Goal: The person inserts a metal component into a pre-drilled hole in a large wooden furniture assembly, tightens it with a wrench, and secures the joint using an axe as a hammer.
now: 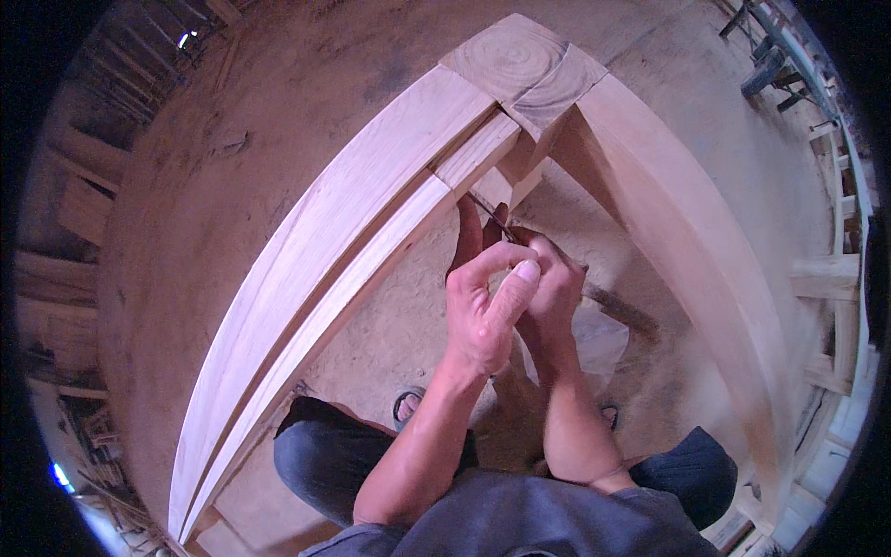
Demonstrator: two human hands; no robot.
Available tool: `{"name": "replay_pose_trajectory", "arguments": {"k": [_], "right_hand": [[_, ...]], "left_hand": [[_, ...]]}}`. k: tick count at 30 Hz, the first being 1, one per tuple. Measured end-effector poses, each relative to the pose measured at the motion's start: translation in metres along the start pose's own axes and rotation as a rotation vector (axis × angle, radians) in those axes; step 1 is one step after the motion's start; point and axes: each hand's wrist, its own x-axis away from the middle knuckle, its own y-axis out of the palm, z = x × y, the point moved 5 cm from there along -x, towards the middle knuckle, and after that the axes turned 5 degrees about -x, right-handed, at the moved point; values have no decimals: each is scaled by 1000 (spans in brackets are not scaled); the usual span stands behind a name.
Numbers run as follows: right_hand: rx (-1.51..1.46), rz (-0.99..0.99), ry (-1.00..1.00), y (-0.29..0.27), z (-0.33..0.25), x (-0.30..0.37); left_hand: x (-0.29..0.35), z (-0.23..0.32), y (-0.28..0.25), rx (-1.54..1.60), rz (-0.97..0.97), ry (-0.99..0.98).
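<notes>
A pale wooden frame stands before me, its left rail (320, 241) and right rail (691, 204) meeting at a corner post (510, 60) with end grain on top. A narrower inner strip (371, 251) runs along the left rail, with a short wood piece (476, 148) near the corner. Below that piece, a thin dark rod-like tool (493, 216) points at the strip's inner side. My left hand (487, 302) is closed, thumb and index pinched at the tool's near end. My right hand (554, 288) is closed close against it, partly hidden; the tool's handle, if any, is covered.
My bent knees (329, 459) and sandalled foot (408, 405) are inside the frame, over a dusty brown floor (232, 186). More timber (65, 288) lies along the left side. Wooden frames (826, 278) stand at the right, with a dark object (763, 72) at the upper right.
</notes>
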Motion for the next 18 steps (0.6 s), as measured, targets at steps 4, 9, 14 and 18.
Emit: {"name": "replay_pose_trajectory", "arguments": {"k": [4,9,14,18], "right_hand": [[-167,72,-64,20,31,6],[-118,-52,36,36,56,8],[47,-139,184,9,-7,9],[243,-121,-39,-11,-42,-11]], "left_hand": [[-3,8,3,54,31,16],[-7,-7,2,76,77,-81],[7,13,1,-50,200,101],[1,35,-2,21,128,216]]}}
